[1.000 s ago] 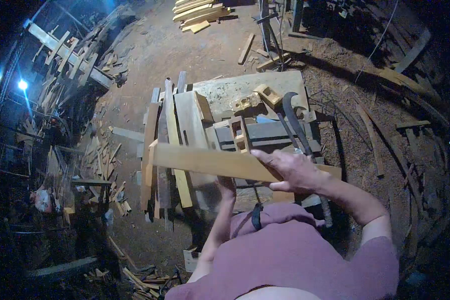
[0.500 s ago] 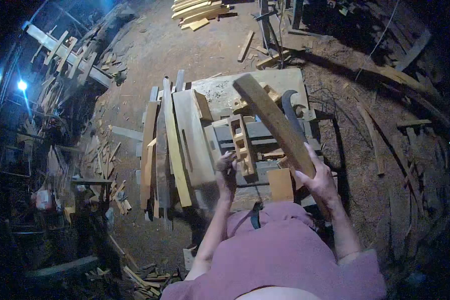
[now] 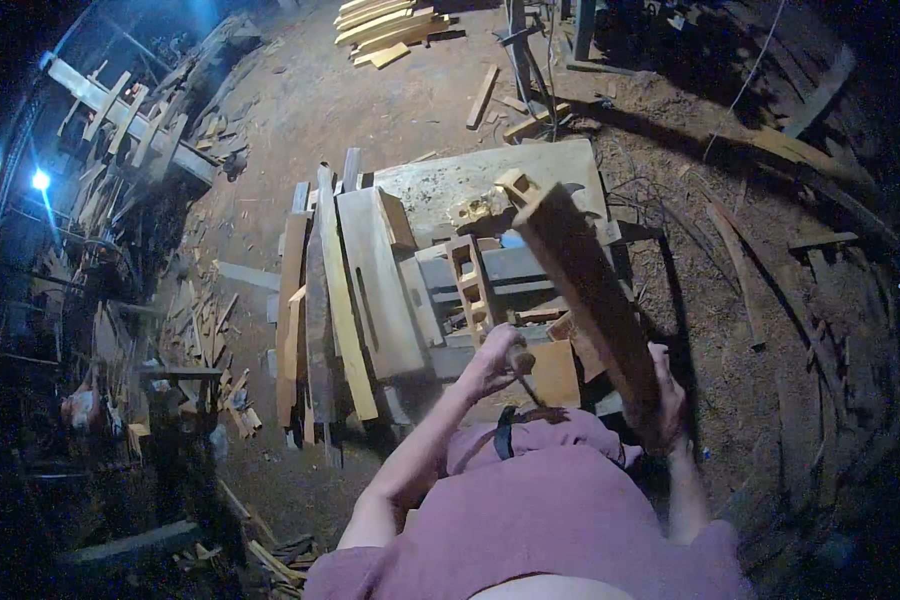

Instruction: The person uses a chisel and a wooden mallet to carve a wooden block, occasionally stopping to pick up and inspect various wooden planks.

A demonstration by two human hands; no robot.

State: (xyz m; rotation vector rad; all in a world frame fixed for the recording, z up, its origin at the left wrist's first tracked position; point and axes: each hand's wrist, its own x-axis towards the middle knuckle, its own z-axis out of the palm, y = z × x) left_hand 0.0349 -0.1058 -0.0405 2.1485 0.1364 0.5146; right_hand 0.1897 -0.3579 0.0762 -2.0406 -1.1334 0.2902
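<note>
In my right hand (image 3: 667,400) is a thick wooden beam (image 3: 595,290), gripped near its lower end. The beam slants up and away to the left, its far end over the workbench (image 3: 560,160). My left hand (image 3: 495,365) is closed around the rounded handle of a chisel-like tool (image 3: 521,360), whose thin dark shaft points down toward my lap. Just beyond that hand lies a wooden piece with several square mortises (image 3: 470,285). An orange-brown board (image 3: 555,373) sits between my hands. Behind the beam, a dark curved piece is mostly hidden.
Long planks (image 3: 345,300) lie side by side on the left of the bench, along with a wide slotted board (image 3: 380,290). A small holed block (image 3: 518,186) rests near the beam's end. Stacked yellow timber (image 3: 390,30) and scraps (image 3: 483,97) lie on the dirt floor.
My left hand has moved right and nearer my body with the tool. My right hand has come down and nearer too, and the beam's far end has dropped toward the right.
</note>
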